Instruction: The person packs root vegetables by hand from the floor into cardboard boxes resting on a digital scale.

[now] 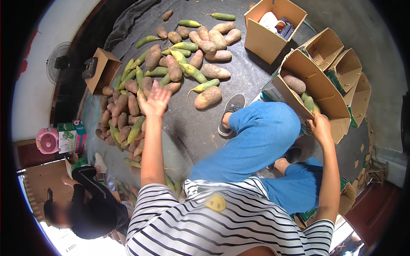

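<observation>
Head view, left hand (156, 101): fingers spread wide, left of centre, over brown tubers (207, 97).
Right hand (321, 128): at the carton (321, 87) edge, right of frame; cannot tell whether gripping.
Carton contents: brown tuber (294, 84), green radish (308, 102).
Co-worker (94, 207): lower left.

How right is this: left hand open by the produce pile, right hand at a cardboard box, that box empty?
The cardboard box isn't empty: the head view shows a brown tuber and green produce inside. Left hand open by the pile, right hand at the box: correct.
</observation>
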The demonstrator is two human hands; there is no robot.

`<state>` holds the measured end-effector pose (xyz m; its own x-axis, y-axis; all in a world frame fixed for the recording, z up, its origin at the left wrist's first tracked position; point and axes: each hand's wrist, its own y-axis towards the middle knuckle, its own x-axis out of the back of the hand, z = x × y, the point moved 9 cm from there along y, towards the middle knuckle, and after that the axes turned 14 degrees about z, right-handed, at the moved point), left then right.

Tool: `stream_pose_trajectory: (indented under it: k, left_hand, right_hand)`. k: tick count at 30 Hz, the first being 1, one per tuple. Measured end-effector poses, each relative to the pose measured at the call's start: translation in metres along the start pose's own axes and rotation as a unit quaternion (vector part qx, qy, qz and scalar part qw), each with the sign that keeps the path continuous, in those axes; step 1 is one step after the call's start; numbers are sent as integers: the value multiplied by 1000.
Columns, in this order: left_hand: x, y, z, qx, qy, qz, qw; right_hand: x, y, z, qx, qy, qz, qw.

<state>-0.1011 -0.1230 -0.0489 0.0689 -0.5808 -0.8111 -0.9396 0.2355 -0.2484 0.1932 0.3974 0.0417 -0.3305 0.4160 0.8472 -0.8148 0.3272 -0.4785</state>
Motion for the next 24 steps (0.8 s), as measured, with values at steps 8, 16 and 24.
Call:
stream_pose_trajectory:
  k: [8, 16, 24]
  left_hand:
    - [-8, -90, 201, 398, 430, 107, 803]
    - [-16, -94, 206, 412, 447, 115, 786]
    - [-14, -105, 216, 425, 453, 109, 776]
  right_hand:
    - [0, 0, 0, -1, -3, -9, 1000]
    - [1, -1, 0, -7, 16, 4, 1000]
    - [2, -1, 1, 2, 14, -5, 1000]
